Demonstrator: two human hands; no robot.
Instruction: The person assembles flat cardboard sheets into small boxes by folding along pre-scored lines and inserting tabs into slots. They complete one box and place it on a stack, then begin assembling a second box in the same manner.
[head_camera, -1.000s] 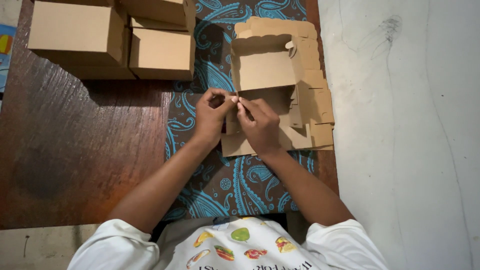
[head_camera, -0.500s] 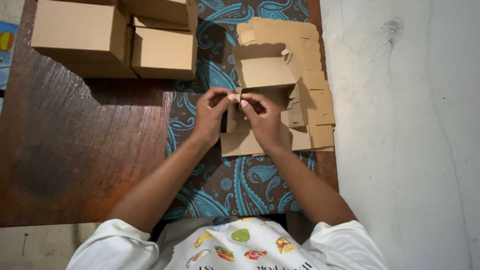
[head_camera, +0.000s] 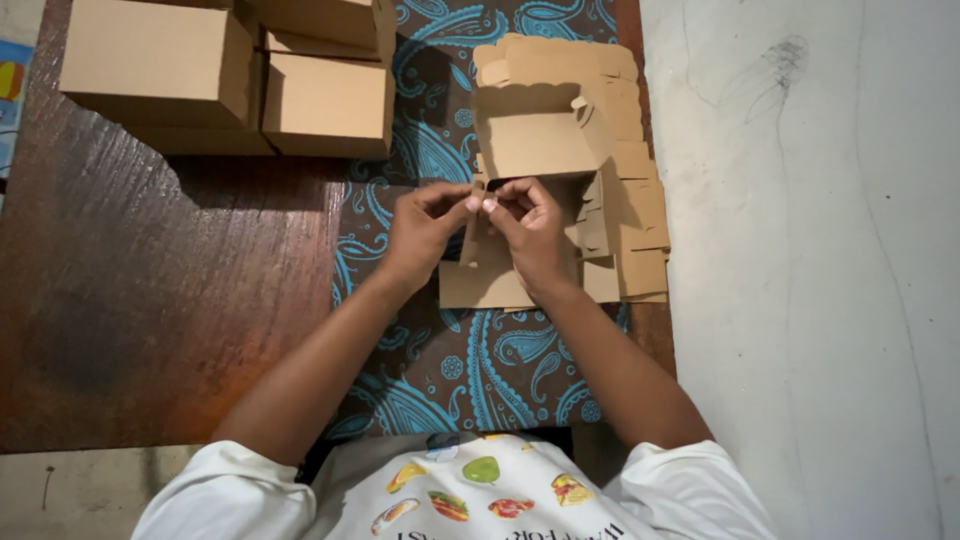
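A brown cardboard box blank (head_camera: 535, 140) lies partly folded on a blue paisley cloth (head_camera: 450, 350), its scalloped lid panel raised at the far side. My left hand (head_camera: 425, 230) and my right hand (head_camera: 530, 230) meet over its near left corner. Both pinch a small upright side flap (head_camera: 478, 215) between thumb and fingers. The blank rests on a stack of flat cardboard blanks (head_camera: 640, 230) that shows at its right.
Several folded brown cardboard boxes (head_camera: 160, 70) stand at the far left on the dark wooden table (head_camera: 150, 300). A pale concrete floor (head_camera: 800, 300) runs along the right. A colourful printed sheet (head_camera: 12, 90) peeks in at the left edge.
Both hands have stayed at the same corner flap, with the fingers shifting slightly. The lid panel has tipped up a little more.
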